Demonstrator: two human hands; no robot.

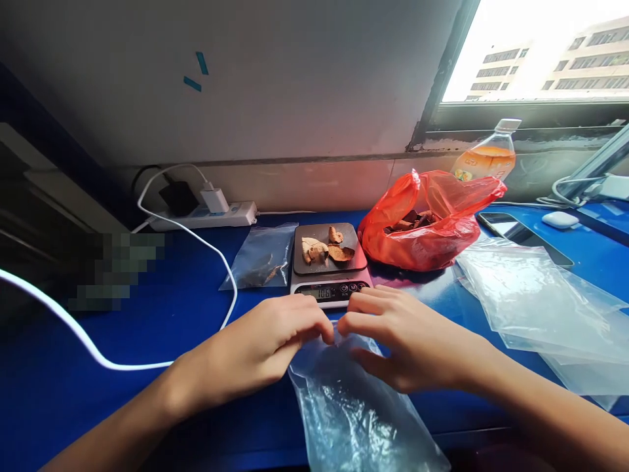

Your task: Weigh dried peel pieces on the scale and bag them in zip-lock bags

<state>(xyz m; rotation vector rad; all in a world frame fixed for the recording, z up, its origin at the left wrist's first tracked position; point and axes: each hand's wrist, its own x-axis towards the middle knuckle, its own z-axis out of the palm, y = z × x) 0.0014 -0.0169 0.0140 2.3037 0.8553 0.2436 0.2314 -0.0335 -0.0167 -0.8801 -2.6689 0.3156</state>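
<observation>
A clear plastic bag (354, 419) hangs toward me over the front part of the blue table, its mouth just below the kitchen scale (322, 303). My left hand (280, 334) is closed on the bag's upper left edge. At the upper right of the bag, my right hand (393, 334) has bent fingers, with the thumb apart from them; its fingertips are close to the bag's mouth. Several brown, dried, bark-like pieces (314, 250) lie on the scale's plate, and its display shows digits like 106.
Behind right, a red plastic bag (417, 246) holds dark dried pieces, with a drink bottle (491, 157) behind it. Flat clear bags (535, 295) and a phone (521, 236) lie right. A filled zip bag (260, 255), power strip (240, 214) and white cable (98, 351) are left.
</observation>
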